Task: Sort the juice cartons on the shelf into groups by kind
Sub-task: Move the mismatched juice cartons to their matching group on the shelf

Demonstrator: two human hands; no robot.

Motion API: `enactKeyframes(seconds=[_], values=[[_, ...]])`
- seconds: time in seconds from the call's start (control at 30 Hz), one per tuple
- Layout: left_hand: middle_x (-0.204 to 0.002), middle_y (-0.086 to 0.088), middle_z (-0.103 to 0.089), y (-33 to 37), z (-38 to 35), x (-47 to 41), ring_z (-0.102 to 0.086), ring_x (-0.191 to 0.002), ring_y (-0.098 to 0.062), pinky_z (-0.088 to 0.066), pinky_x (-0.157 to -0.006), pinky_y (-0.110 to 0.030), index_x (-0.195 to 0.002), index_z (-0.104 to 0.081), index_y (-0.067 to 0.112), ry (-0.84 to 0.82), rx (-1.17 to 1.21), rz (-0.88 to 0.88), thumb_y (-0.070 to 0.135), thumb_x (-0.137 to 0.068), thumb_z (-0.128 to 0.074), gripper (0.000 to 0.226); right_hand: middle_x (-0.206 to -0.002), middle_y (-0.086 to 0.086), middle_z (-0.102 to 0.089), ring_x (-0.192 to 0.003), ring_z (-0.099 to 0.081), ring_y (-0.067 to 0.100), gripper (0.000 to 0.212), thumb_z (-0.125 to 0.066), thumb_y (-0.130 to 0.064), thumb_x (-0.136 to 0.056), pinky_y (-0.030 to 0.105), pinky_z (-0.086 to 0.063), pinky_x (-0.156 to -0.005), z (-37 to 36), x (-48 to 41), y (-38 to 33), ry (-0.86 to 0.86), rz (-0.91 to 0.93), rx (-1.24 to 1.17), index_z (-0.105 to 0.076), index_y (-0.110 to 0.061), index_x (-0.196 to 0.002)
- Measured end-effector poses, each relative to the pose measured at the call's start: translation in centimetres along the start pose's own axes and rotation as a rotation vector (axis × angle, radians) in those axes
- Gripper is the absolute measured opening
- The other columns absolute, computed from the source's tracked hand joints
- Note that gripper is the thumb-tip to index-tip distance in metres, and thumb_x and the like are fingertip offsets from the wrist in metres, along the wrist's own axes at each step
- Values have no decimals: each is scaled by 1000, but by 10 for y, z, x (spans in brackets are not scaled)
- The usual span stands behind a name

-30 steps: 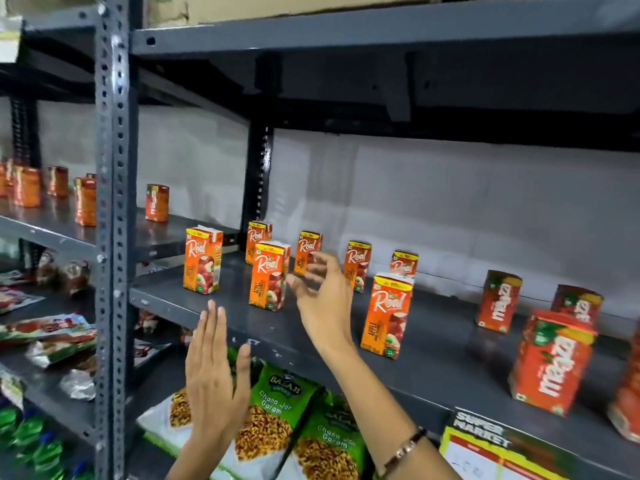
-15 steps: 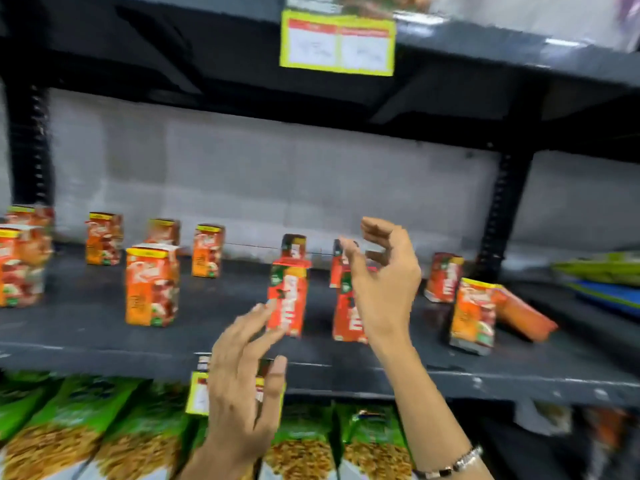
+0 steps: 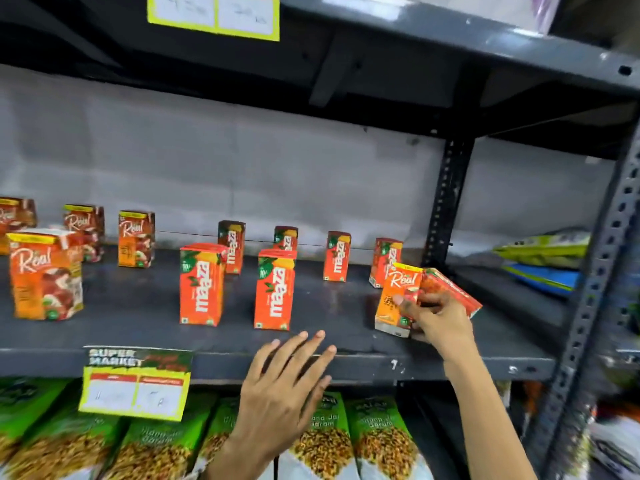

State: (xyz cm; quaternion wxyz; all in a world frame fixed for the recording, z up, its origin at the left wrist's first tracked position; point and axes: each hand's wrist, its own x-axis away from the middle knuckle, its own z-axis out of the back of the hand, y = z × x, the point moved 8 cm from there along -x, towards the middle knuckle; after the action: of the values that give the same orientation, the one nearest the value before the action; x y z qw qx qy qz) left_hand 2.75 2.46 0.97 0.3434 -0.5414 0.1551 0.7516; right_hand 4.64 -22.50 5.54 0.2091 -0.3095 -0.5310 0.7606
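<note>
**Stray Real carton taken in hand at the right end of the shelf**

Half a second earlier the right hand was raised empty in front of the Maaza cartons; now the right hand [image 3: 438,318] is closed around a Real carton [image 3: 398,299] that stands at the right end of the shelf [image 3: 138,327], with a tipped red carton [image 3: 450,289] just behind it. It can be judged that this misplaced carton is about to be carried left to the Real group [image 3: 45,275]. The left hand [image 3: 284,393] is held open and empty, fingers spread, at the shelf's front edge. "Maaza" is read vertically on the red cartons [image 3: 202,284] at the middle. On the price tag [image 3: 136,382] "SUPER MARKET" is read; "Real" is legible on the held carton.
</note>
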Motion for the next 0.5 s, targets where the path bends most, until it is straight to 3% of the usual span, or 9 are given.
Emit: enactKeyframes(seconds=[0.07, 0.17, 0.37, 0.43, 0.5], values=[[-129, 2, -58, 1, -2, 0, -47, -121, -14, -28, -104, -33, -125, -50, 25, 3, -30, -12, 37, -93, -44, 35, -86, 9, -66, -71, -65, 22, 56, -81, -45, -56, 43, -57, -74, -1, 3, -4, -43, 2, -76, -60, -14, -98], [-125, 2, -61, 1, -4, -1, -48, -118, -13, -31, -101, -33, -123, -53, 25, -35, -34, 7, 38, -94, -41, 34, -90, 8, -68, -84, -67, 23, 50, -81, -30, -62, 38, -56, -70, 0, 6, -5, -67, 34, -181, -59, -15, -104], [-133, 2, -54, 0, 11, -4, -45, -125, -13, -29, -107, -31, -125, -51, 25, -44, 96, 39, 35, -95, -40, 33, -93, 0, -69, -93, -67, 27, 51, -85, -34, -52, 51, -54, -84, -2, 27, -21, 2, 166, -287, -60, -35, -97], [-134, 1, -53, -6, 29, -5, -43, -128, -14, -29, -108, -31, -125, -50, 26, -1, 136, 44, 32, -93, -43, 33, -97, 1, -69, -93, -67, 25, 46, -82, -25, -59, 47, -55, -82, -6, 41, -38, 17, 223, -316, -60, -34, -98], [-132, 1, -54, -12, 46, -8, -42, -127, -14, -29, -109, -31, -125, -50, 26, 44, 137, 32, 30, -92, -45, 33, -96, -1, -68, -87, -66, 18, 50, -80, -19, -63, 34, -57, -74, -5, 58, -62, 8, 311, -313, -60, -25, -108]])
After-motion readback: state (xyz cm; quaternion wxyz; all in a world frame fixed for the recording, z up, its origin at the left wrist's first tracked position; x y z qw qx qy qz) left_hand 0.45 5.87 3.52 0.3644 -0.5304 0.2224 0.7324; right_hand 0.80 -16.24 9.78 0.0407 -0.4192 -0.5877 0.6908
